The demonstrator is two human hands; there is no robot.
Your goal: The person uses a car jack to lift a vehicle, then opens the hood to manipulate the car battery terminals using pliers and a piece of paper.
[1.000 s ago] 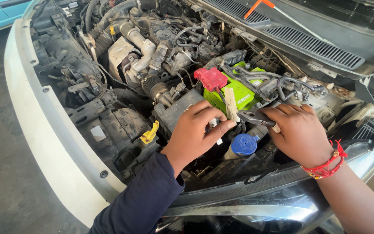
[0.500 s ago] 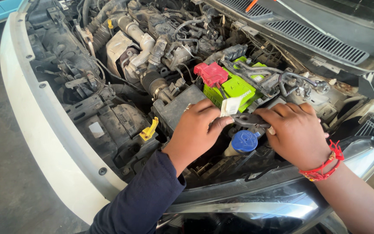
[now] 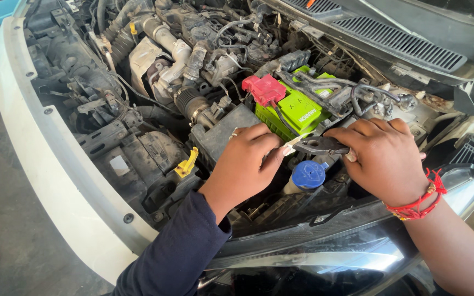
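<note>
Head view: a white car's open engine bay (image 3: 154,98) fills the frame, its front edge (image 3: 34,148) sweeping from 11 to 7 o'clock. At centre sits a green battery (image 3: 297,107) with a red terminal cover (image 3: 263,89) at its 10 o'clock. Below, the left hand (image 3: 245,164) pinches a small pale piece (image 3: 293,143) between fingertips, while the right hand (image 3: 382,156) is closed around dark pliers (image 3: 319,145). A blue-capped reservoir (image 3: 307,175) sits at 6 o'clock of the pliers; its contents cannot be seen. A yellow dipstick handle (image 3: 186,163) lies at 9 o'clock.

Both hands crowd the gap at the engine bay's front edge, hemmed by the bright green box-shaped battery (image 3: 294,107) behind and the round blue plastic cap (image 3: 308,174) below. Left of the yellow plastic dipstick handle (image 3: 186,163), hoses pack the bay.
</note>
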